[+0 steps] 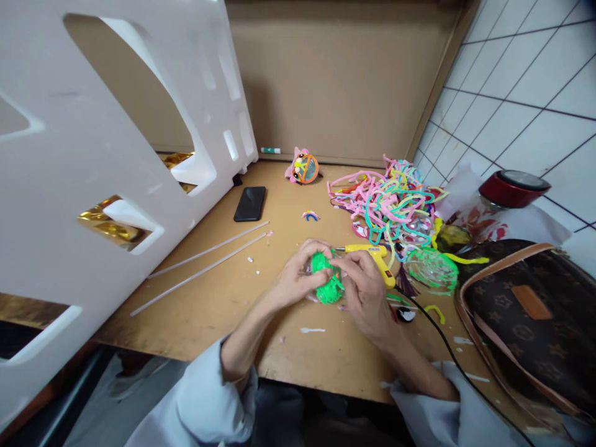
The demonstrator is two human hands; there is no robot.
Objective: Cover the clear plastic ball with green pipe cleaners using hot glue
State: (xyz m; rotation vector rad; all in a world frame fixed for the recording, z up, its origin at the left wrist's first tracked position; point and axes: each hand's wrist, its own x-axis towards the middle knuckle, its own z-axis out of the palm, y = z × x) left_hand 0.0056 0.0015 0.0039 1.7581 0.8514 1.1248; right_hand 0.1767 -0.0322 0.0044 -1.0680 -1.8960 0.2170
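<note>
My left hand (pixel 302 273) is closed round a bright green fuzzy craft piece (pixel 329 290), which looks wound from pipe cleaner and has a small orange spot on its right side. Against the upper right edge of that piece, the fingertips of my right hand (pixel 363 285) are pinched together; what lies between them is too small to make out. Just behind my right hand lies a yellow hot glue gun (pixel 372 251), its nozzle pointing left and its black cord (pixel 449 347) running to the lower right.
Tangled pipe cleaners (pixel 391 198) heap at the back right, beside a green wound disc (pixel 433 270), a red-lidded bottle (pixel 500 198) and a brown bag (pixel 521 323). Two glue sticks (pixel 200 273), a phone (pixel 250 203) and a finished ornament (pixel 303 167) lie leftward and behind. A white plastic panel (pixel 139 155) stands left.
</note>
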